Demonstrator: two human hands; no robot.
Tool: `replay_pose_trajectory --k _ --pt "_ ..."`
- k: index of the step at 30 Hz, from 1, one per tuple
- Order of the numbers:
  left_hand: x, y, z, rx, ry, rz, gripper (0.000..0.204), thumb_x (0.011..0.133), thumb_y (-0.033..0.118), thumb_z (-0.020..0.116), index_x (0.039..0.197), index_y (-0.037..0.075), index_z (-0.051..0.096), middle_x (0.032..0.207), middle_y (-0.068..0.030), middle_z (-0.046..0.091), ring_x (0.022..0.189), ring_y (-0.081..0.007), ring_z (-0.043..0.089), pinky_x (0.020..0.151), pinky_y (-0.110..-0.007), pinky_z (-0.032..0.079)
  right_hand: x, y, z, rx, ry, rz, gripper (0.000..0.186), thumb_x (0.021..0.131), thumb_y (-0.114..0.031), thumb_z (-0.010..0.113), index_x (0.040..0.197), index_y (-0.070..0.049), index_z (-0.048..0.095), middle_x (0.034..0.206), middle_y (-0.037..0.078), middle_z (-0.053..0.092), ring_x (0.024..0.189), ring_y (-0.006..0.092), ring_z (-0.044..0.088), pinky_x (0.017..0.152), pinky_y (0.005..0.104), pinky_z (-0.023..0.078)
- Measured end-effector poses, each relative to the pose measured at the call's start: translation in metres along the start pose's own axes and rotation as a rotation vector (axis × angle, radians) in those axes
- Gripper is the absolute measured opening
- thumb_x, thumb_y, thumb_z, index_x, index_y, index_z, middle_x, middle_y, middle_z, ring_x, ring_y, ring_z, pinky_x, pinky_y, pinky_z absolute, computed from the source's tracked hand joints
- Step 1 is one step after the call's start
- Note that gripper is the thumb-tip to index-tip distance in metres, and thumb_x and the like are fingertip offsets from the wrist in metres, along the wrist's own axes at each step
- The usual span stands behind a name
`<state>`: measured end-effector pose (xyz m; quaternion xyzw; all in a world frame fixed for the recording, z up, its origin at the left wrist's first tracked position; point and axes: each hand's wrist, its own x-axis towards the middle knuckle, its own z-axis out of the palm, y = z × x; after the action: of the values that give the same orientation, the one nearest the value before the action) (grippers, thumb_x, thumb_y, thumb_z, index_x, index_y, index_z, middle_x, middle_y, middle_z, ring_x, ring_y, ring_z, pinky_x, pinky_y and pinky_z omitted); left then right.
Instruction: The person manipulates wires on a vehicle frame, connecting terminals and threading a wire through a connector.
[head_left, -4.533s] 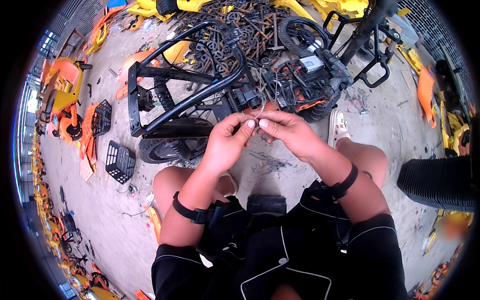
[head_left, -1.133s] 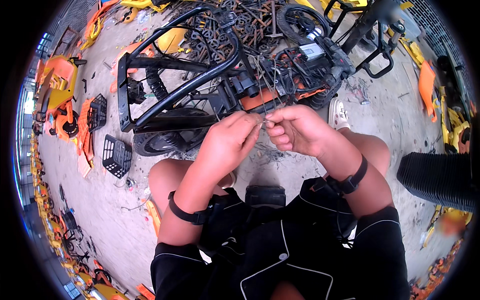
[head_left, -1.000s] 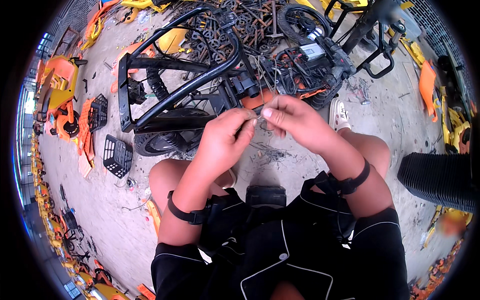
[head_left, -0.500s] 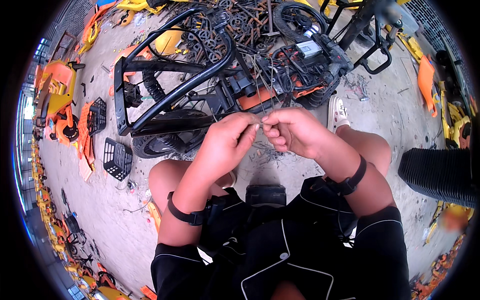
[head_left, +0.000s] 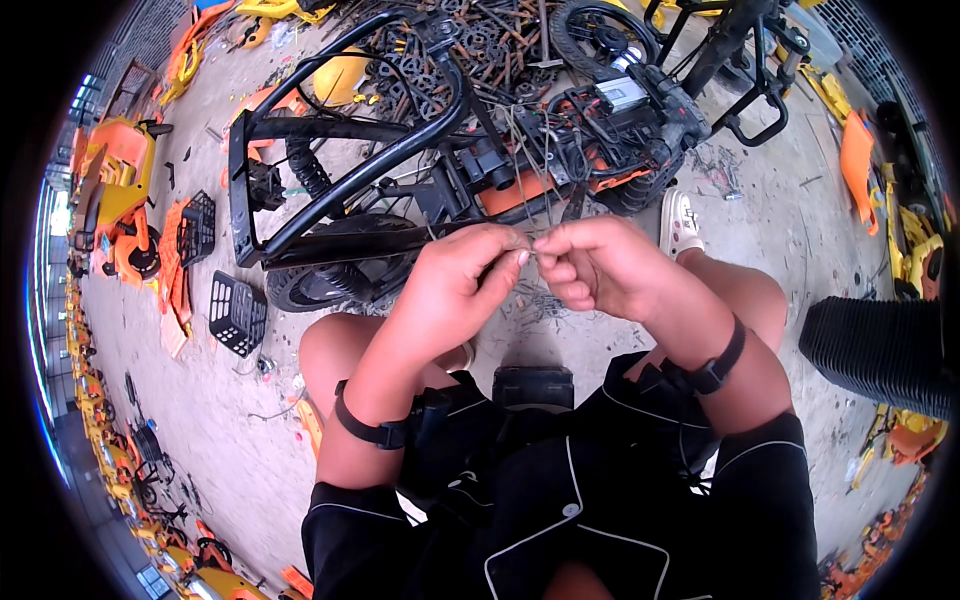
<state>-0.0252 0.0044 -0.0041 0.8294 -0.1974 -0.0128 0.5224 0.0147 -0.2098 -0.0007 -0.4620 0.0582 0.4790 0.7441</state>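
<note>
My left hand (head_left: 470,280) pinches a thin, pale wire or cable end between thumb and forefinger, in the middle of the view. My right hand (head_left: 590,270) is close beside it, thumb and curled fingers closed on the same thin wire. The exact ends at my fingertips are too small to make out. Just beyond my hands lies a stripped electric two-wheeler with a black tube frame (head_left: 380,158), loose cables (head_left: 537,160), an orange part (head_left: 505,197), a silver box (head_left: 617,94) and a wheel (head_left: 300,292) partly under the frame.
A heap of rusty metal parts (head_left: 490,50) lies behind the frame. Black crates (head_left: 237,315), orange and yellow panels (head_left: 855,165) and scooter bodies (head_left: 135,180) lie around me. A stack of ribbed black items (head_left: 870,355) stands at my right, near my legs (head_left: 745,285).
Compared with the earlier frames, my hands have shifted slightly rightward while working at the wire. My right hand's fingers have turned and curled differently; the frame appears slightly higher in the view.
</note>
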Motion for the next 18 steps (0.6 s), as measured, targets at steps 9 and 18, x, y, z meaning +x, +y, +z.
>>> replay_pose_trajectory --k 9,18 --pt "0.001 -0.003 -0.012 -0.455 -0.061 -0.328 0.015 0.098 0.015 0.062 0.103 0.001 0.064 0.080 0.0034 0.058 0.070 -0.0044 0.048 0.061 -0.021 0.040 -0.003 -0.002 0.010 -1.494 0.283 -1.249 0.027 0.084 -0.021 0.075 0.100 -0.003 0.065 0.081 0.012 0.062 0.073 0.0260 0.060 0.067 0.0355 0.051" --pt "0.003 0.003 -0.001 0.145 0.034 0.172 0.008 0.093 0.006 0.064 0.098 -0.001 0.064 0.081 0.0003 0.061 0.074 -0.0071 0.054 0.066 -0.025 0.047 0.002 -0.004 -0.002 0.045 -0.076 0.046 0.026 0.094 -0.027 0.063 0.082 -0.003 0.059 0.064 0.000 0.050 0.053 0.0109 0.047 0.050 0.0258 0.038"
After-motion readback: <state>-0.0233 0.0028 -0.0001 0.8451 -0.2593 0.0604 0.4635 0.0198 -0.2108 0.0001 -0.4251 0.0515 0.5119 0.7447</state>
